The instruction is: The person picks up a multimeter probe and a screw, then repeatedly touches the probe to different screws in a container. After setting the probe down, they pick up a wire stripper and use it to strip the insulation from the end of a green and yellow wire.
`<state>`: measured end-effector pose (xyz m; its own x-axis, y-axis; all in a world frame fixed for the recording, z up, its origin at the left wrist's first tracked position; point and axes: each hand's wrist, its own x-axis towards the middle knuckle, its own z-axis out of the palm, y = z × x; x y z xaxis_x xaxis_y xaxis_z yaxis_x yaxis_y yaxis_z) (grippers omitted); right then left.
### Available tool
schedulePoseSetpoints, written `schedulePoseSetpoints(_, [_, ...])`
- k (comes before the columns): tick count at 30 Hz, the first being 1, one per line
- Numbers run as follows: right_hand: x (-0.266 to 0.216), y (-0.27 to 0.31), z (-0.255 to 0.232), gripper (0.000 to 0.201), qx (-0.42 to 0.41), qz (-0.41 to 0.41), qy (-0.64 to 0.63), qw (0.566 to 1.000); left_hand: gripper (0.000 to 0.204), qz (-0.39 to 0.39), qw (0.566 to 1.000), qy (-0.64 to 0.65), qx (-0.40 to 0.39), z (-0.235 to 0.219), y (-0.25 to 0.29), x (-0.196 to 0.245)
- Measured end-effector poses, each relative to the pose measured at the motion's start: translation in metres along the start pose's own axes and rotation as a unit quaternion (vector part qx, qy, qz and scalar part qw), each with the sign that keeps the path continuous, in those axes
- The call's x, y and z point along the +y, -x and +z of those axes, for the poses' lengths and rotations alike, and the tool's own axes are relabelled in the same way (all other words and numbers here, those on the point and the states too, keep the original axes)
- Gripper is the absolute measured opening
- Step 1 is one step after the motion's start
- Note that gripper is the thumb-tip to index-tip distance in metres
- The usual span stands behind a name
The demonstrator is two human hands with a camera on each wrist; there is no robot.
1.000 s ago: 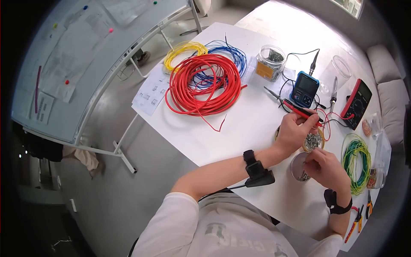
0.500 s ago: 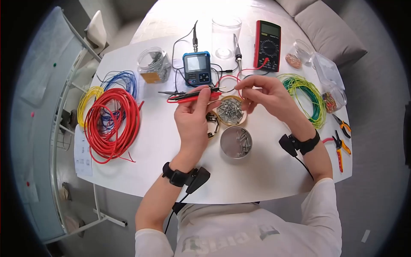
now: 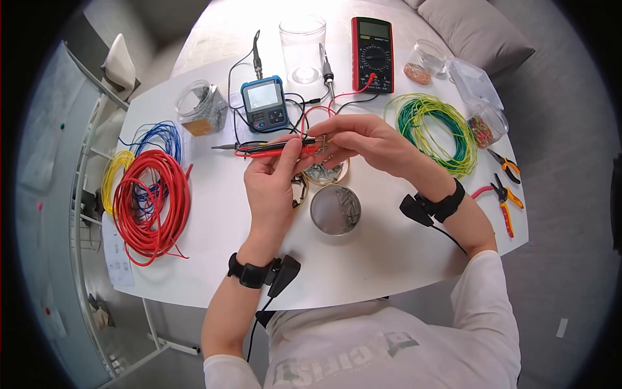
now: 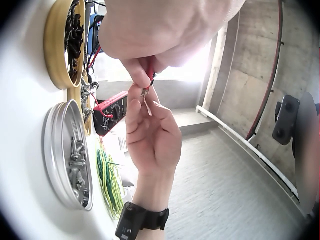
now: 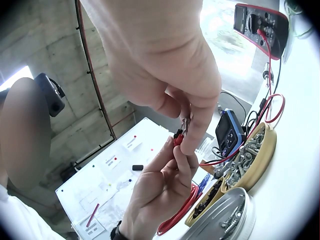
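While left fingers point(image 3: 289, 162) pinch probes point(image 3: 262, 154), right fingers point(image 5: 197, 127) pinch a metal piece point(image 5: 186, 123), clearer from the right wrist.

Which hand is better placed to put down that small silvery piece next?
Probably the right hand: it pinches the small silvery metal piece, while the left hand holds red and black probes.

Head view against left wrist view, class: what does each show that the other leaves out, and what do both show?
Only the head view shows the red wire coil and the pliers with red and yellow handles.

Only the left wrist view shows the white pipe and the dark red pipe.

Both show the multimeter, the metal tin with screws inside, the left hand holding a red probe, and the right hand pinching a small metal piece.
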<state>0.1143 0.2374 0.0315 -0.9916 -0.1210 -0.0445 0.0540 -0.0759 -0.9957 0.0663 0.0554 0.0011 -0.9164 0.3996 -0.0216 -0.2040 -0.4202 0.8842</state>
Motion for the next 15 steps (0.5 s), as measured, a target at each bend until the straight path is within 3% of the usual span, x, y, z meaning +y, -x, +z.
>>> schedulePoseSetpoints(15, [-0.0004, 0.0008, -0.0017, 0.032, -0.035, -0.052, 0.112, 0.992, 0.023, -0.003, 1.0, -0.026, -0.017, -0.0023, 0.0, -0.0002])
